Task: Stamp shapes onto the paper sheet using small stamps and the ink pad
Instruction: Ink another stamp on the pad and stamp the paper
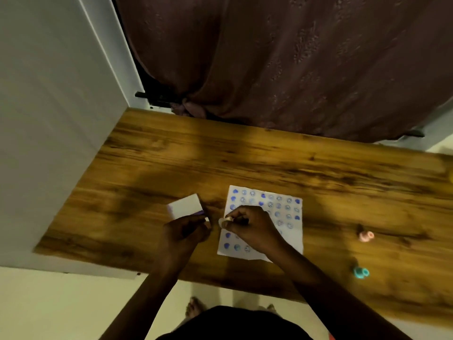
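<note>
A white paper sheet [291, 231] with several rows of blue stamped shapes lies on the wooden table [245, 163]. My right hand [252, 229] hovers over the sheet's left edge, pinching a small cream-coloured stamp [225, 221] with its face turned left. My left hand [186, 231] grips the near end of a white ink pad case [185, 206], whose lid is raised and shows a purple edge. The stamp sits just right of the ink pad, a small gap between them. The frame is blurred.
A pink stamp [365, 235] and a teal stamp [360, 272] lie on the table to the right of the sheet. A dark curtain [294, 57] hangs behind the table, and a white wall [49, 119] borders its left side. My feet show below the near edge.
</note>
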Demonstrator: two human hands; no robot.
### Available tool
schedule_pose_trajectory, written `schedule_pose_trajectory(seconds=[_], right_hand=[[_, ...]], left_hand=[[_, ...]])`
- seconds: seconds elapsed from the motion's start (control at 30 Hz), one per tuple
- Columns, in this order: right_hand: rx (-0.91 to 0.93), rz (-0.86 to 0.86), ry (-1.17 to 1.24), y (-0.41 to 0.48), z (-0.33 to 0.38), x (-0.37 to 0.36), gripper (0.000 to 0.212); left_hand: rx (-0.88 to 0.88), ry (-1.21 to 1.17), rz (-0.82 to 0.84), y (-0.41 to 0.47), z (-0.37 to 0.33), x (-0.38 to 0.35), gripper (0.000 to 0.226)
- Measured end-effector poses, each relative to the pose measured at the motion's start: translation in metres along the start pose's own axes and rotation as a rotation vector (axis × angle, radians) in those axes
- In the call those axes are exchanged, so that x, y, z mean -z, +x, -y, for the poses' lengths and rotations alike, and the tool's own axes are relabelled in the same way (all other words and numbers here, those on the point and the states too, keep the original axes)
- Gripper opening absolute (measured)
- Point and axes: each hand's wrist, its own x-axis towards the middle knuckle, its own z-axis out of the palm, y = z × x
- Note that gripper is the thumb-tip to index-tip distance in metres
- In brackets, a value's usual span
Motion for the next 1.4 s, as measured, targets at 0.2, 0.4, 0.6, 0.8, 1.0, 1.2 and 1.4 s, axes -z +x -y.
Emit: schedule_pose_trajectory(seconds=[0.2,0.4,0.6,0.8,1.0,1.2,1.4], right_hand=[[-0.196,-0.091,0.488,-0.034,-0.045,0.043,0.019],[-0.209,-0.319,0.151,-0.043,-0.095,0.088,0.02],[-0.076,-0.308,-0.347,-0.039,-0.129,0.112,0.015],[-0.044,-0.238,-0.446,-0.031,-0.132,0.112,0.02],[-0.041,-0.208,-0.502,-0.023,-0.129,0.11,0.023],[-0.033,-0.199,-0.577,-0.02,-0.131,0.106,0.029],[-0.062,-0.197,-0.612,-0.018,-0.128,0.097,0.033]], left_hand=[[0.032,-0.046,0.115,-0.003,-0.009,-0.044,0.033],[0.047,-0.041,0.178,-0.002,-0.008,-0.076,0.02],[0.089,-0.037,0.188,-0.005,-0.006,-0.094,0.02],[0.076,-0.009,0.174,-0.006,-0.003,-0.099,0.02],[0.09,0.023,0.167,-0.007,-0.003,-0.1,0.022],[0.083,0.015,0.153,-0.008,-0.004,-0.099,0.02],[0.114,0.046,0.15,-0.006,0.001,-0.102,0.023]])
